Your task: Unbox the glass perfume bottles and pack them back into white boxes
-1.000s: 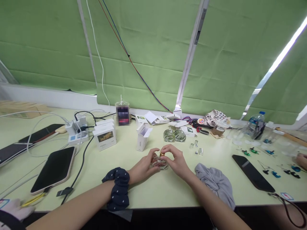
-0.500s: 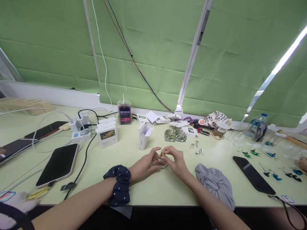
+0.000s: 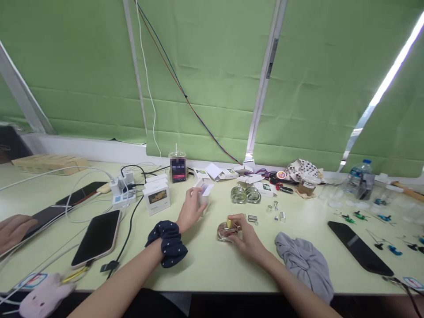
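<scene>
My left hand (image 3: 190,212), with a dark dotted scrunchie (image 3: 168,244) round the wrist, is closed around a small white box (image 3: 204,198) whose top flaps stand up. In my right hand (image 3: 247,236) is a low, round glass bottle (image 3: 223,233) with a gold cap (image 3: 229,221); fingers rest at the cap and thumb at the glass side. The bottle sits on the table, with reddish colour showing through it. Two more round glass bottles (image 3: 245,194) stand behind it. Small clear and silvery pieces (image 3: 252,219) lie to its right.
White boxes (image 3: 157,198) stand left, beside a charging block (image 3: 124,198) with cables. Phones (image 3: 96,236) lie at left and a black one (image 3: 359,247) at right. A grey cloth (image 3: 303,263) is near my right forearm. Another person's hand (image 3: 15,229) rests at far left.
My left hand has left the glass bottle and moved up and left onto the white box. My right hand stays at the bottle. The view has shifted slightly.
</scene>
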Available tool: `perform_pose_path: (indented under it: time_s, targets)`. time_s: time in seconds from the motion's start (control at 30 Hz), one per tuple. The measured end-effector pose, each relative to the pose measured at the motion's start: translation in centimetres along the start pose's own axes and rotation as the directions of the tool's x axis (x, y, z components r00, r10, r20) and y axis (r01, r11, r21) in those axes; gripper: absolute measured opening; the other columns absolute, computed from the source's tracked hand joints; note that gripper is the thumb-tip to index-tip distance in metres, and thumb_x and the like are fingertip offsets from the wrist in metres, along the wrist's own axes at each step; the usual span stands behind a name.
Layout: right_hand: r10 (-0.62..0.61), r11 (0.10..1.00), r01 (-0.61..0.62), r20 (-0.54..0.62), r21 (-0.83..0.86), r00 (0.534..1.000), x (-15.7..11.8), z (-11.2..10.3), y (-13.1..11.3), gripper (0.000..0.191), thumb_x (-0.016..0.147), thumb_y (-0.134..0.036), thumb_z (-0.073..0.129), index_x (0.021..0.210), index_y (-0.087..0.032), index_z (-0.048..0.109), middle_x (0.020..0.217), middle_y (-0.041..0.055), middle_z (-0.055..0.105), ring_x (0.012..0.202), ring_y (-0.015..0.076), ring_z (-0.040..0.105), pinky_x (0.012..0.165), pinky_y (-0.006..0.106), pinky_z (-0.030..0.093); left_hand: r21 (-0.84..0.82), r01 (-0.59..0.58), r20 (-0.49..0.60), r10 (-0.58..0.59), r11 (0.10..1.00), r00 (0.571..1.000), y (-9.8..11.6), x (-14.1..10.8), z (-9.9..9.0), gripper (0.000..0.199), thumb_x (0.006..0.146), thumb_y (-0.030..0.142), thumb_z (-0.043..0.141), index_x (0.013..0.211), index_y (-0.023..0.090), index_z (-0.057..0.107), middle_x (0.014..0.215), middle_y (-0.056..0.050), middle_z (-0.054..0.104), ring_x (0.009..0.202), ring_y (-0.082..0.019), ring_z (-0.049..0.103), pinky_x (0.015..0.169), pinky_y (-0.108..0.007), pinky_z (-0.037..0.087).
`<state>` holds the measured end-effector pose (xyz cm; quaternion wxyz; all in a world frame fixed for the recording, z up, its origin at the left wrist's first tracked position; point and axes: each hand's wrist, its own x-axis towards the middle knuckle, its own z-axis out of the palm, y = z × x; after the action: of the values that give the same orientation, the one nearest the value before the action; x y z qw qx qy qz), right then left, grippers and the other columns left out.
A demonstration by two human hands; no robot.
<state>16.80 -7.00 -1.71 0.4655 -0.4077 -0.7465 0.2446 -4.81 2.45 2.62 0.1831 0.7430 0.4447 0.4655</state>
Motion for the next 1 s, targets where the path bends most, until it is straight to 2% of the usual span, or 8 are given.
perform_pose_path:
  time_s: [0.07,0.13,0.2,0.33,0.43,0.6,0.7,1.0]
  targets:
    - [-0.006,0.999,0.005,-0.005,-0.044,1.0,0.3,-0.3,-0.4,0.046,0.074,-0.003,0.053,0.114,-0.026,0.045,0.106,0.0052,0.06,0.09,0.0207,0.062,0.081,0.041,0.05,-0.083,0.038,0.059,-0.033,0.996,0.998,-0.6,0.1,-0.3,0.035,0.074,0.023,0.059,0.106,0.021,0.044,0.109,-0.008,0.051,0.101,-0.028,0.055,0.088,-0.049,0.044]
    - [-0.025,0.997,0.021,-0.057,-0.073,0.998,0.8,-0.8,-1.2,0.042,0.075,-0.007,0.056,0.112,-0.027,0.048,0.107,0.0058,0.06,0.096,0.0233,0.06,0.085,0.043,0.047,-0.14,0.032,0.124,-0.015,0.99,0.992,-0.7,0.0,-0.8,0.036,0.073,0.02,0.058,0.104,0.022,0.043,0.103,-0.005,0.055,0.091,-0.023,0.059,0.082,-0.041,0.05]
    - [-0.053,0.998,0.048,-0.155,-0.037,0.986,1.6,-1.6,-2.7,0.04,0.076,-0.013,0.061,0.111,-0.027,0.048,0.111,0.0071,0.058,0.1,0.0245,0.058,0.088,0.044,0.046,-0.209,0.025,0.202,0.018,0.978,0.979,-0.3,-0.2,-1.2,0.038,0.071,0.017,0.058,0.105,0.022,0.043,0.105,-0.004,0.056,0.09,-0.02,0.061,0.08,-0.036,0.051]
    - [-0.085,0.971,0.151,-0.321,0.186,0.943,4.3,-3.2,-6.6,0.049,0.074,-0.019,0.069,0.112,-0.028,0.039,0.106,0.0056,0.058,0.097,0.0214,0.06,0.087,0.04,0.048,-0.326,0.048,0.358,0.076,0.944,0.931,0.9,-0.7,-1.6,0.042,0.07,0.015,0.059,0.108,0.022,0.044,0.11,-0.005,0.057,0.093,-0.02,0.064,0.079,-0.034,0.052]
    - [-0.135,0.944,0.227,-0.344,0.241,0.929,6.6,-3.4,-8.1,0.05,0.074,-0.018,0.07,0.11,-0.028,0.036,0.1,0.0034,0.06,0.094,0.0199,0.061,0.088,0.04,0.047,-0.415,0.093,0.444,0.112,0.905,0.889,1.4,-0.9,-1.5,0.044,0.072,0.014,0.061,0.111,0.022,0.043,0.11,-0.006,0.059,0.097,-0.021,0.063,0.083,-0.036,0.05]
    - [-0.2,0.968,0.225,-0.202,0.11,0.959,8.8,-1.9,-6.3,0.044,0.073,-0.017,0.067,0.11,-0.025,0.043,0.105,0.0046,0.06,0.095,0.0202,0.061,0.086,0.038,0.047,-0.48,0.113,0.458,0.139,0.87,0.878,1.5,-1.1,-1.2,0.058,0.072,0.015,0.063,0.125,0.022,0.039,0.124,-0.009,0.054,0.106,-0.023,0.059,0.093,-0.041,0.045]
    - [-0.193,0.977,0.203,-0.136,0.067,0.972,8.9,-1.2,-4.7,0.044,0.071,-0.014,0.065,0.109,-0.024,0.046,0.109,0.0049,0.06,0.094,0.0202,0.061,0.083,0.037,0.047,-0.49,0.126,0.467,0.137,0.862,0.874,1.2,-1.2,-1.2,0.05,0.071,0.015,0.065,0.117,0.02,0.044,0.122,-0.009,0.055,0.105,-0.023,0.06,0.091,-0.039,0.046]
    - [-0.133,0.99,0.136,0.09,-0.033,0.987,8.5,-1.9,-3.7,0.036,0.075,-0.022,0.067,0.107,-0.023,0.05,0.08,-0.0008,0.061,0.072,0.0172,0.058,0.069,0.03,0.044,-0.487,0.126,0.474,0.14,0.864,0.87,1.4,-1.4,-1.7,0.041,0.075,0.021,0.066,0.109,0.023,0.044,0.111,-0.005,0.056,0.098,-0.02,0.061,0.085,-0.036,0.047]
